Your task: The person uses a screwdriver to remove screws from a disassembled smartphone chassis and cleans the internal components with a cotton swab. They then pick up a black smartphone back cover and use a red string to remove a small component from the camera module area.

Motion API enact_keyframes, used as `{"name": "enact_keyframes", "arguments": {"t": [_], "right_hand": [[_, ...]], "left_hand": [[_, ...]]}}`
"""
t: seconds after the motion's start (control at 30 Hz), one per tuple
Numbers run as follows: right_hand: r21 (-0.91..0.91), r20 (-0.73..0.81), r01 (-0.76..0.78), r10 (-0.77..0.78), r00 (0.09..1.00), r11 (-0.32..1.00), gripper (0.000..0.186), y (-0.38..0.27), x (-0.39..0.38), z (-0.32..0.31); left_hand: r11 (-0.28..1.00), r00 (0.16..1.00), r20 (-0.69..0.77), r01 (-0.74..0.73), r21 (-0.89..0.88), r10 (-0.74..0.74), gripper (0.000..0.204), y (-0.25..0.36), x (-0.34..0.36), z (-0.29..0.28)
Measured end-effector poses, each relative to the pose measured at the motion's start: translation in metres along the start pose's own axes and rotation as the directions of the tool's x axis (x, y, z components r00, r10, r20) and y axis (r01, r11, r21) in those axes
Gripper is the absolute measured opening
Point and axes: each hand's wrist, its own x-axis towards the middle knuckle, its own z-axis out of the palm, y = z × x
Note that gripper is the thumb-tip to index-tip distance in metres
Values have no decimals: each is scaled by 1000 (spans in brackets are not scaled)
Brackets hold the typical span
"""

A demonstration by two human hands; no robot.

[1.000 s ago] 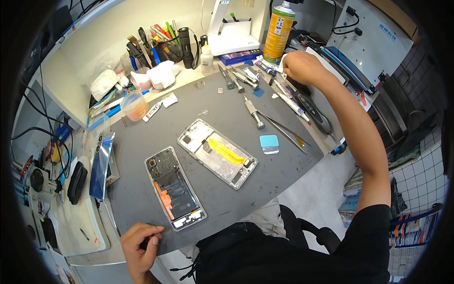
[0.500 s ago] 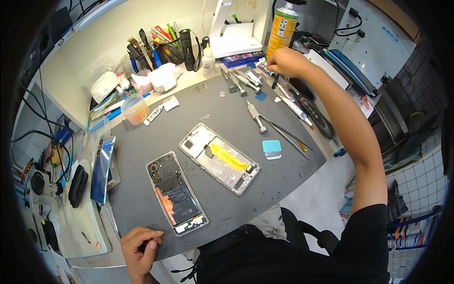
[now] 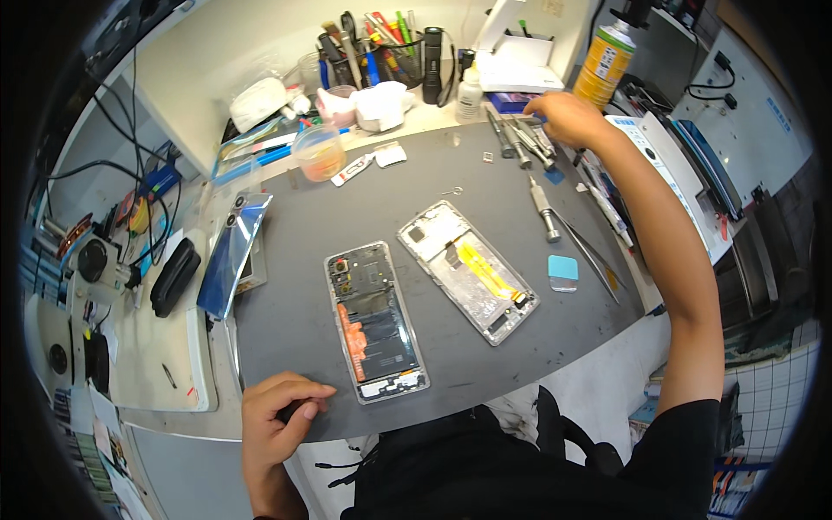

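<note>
My left hand (image 3: 279,419) rests at the mat's near left edge, loosely curled and holding nothing, thumb apart from the index finger. Close to its fingertips lies an opened phone body (image 3: 374,322) with a black battery and orange film. A silvery phone frame (image 3: 468,273) with a yellow flex cable lies to its right, touched by neither hand. My right hand (image 3: 568,120) reaches to the back right, over several metal screwdrivers (image 3: 530,143). Its index finger is stretched out; the other fingertips are partly hidden, and I see nothing held.
Tweezers (image 3: 589,257), a lone screwdriver (image 3: 544,210) and a small blue-topped piece (image 3: 562,273) lie on the right. A plastic cup (image 3: 319,154), a white bottle (image 3: 469,95) and a yellow spray can (image 3: 604,65) stand behind. A blue phone back (image 3: 234,256) leans at left.
The view has swung, so the bench appears farther right. My right hand has moved from beside the glue tubes leftward to the screwdrivers, its index finger now extended. The phone parts stay put.
</note>
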Motion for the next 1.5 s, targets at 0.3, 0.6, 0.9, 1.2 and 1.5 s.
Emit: {"name": "enact_keyframes", "arguments": {"t": [0.3,0.6,0.9,1.2,1.5], "right_hand": [[84,-411,595,-516,752,800,23,-144,14,-14],[-192,-422,585,-604,676,788,12,-208,32,3],[138,-660,705,-466,589,696,27,-186,-30,-32],[671,-536,682,-446,717,291,52,-197,-103,-63],[687,-619,675,-269,738,269,45,-194,-126,-70]], "left_hand": [[999,999,38,-32,6,32,25,1,1,-6],[999,998,49,-46,-14,46,25,-3,3,-7],[976,1000,-16,2,-216,-6,21,-4,0,-6],[984,979,-155,-114,134,135,25,40,70,-9],[942,952,-98,-266,206,291,25,60,116,15]]}}
